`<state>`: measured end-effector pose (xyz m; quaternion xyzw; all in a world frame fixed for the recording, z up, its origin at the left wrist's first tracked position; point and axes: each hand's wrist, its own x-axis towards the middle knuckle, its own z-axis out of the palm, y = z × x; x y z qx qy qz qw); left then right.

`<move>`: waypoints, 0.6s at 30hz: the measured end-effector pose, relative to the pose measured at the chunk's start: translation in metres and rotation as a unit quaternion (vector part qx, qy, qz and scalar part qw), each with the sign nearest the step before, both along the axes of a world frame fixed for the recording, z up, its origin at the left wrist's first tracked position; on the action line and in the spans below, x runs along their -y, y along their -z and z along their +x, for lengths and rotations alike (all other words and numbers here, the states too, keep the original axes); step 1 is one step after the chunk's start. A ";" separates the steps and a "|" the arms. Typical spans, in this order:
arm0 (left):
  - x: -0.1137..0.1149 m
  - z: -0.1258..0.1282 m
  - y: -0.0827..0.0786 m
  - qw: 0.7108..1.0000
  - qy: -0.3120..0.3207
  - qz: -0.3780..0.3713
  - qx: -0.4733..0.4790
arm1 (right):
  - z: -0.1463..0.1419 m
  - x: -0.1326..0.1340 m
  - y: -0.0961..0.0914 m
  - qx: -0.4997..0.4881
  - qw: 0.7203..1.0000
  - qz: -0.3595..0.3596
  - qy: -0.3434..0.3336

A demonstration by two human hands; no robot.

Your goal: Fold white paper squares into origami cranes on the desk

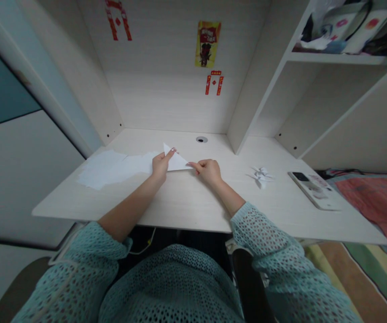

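Observation:
A folded piece of white paper (178, 163), roughly triangular with one point upward, is held between both hands just above the desk. My left hand (161, 164) grips its left side, thumb on top and fingers behind. My right hand (208, 170) pinches the sharp right corner, its fingers curled in. Beside my left hand lie several loose sheets of white paper (109, 168), spread over one another. To the right of my right hand sit small folded paper pieces (261, 176) with pointed tips.
The pale desk (186, 202) carries a phone (314, 190) near its right end. A round cable hole (201, 139) lies at the back. An upright divider (264, 89) and a loaded shelf (341, 57) rise at the right. A striped cloth (365, 278) lies beyond the desk.

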<state>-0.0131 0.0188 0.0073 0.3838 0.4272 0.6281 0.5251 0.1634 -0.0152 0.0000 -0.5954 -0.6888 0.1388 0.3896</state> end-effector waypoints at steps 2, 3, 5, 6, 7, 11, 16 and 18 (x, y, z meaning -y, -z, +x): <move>0.001 0.001 0.001 1.000 -0.001 0.001 0.003 | 0.002 0.000 -0.001 0.010 0.998 0.041 0.035; 0.002 0.002 0.001 1.000 -0.003 0.002 0.003 | 0.001 0.001 -0.002 0.014 0.996 0.074 0.042; 0.004 0.004 0.000 1.000 0.000 -0.003 0.006 | -0.002 0.004 -0.005 0.026 0.988 0.152 0.014; 0.005 0.005 -0.001 1.000 0.002 -0.009 0.002 | -0.004 0.006 -0.007 0.040 0.983 0.179 -0.030; 0.006 0.005 -0.002 1.000 0.004 -0.011 -0.001 | -0.007 0.009 -0.008 0.063 0.975 0.197 -0.081; 0.010 0.007 -0.005 1.000 0.022 -0.005 -0.004 | -0.018 0.013 -0.006 0.147 0.946 0.214 -0.193; 0.008 0.004 -0.002 0.999 0.049 -0.024 0.000 | -0.020 0.007 0.005 0.127 0.953 0.210 -0.177; 0.006 0.004 -0.001 0.997 0.063 -0.033 -0.001 | -0.018 0.004 0.007 0.123 0.955 0.204 -0.177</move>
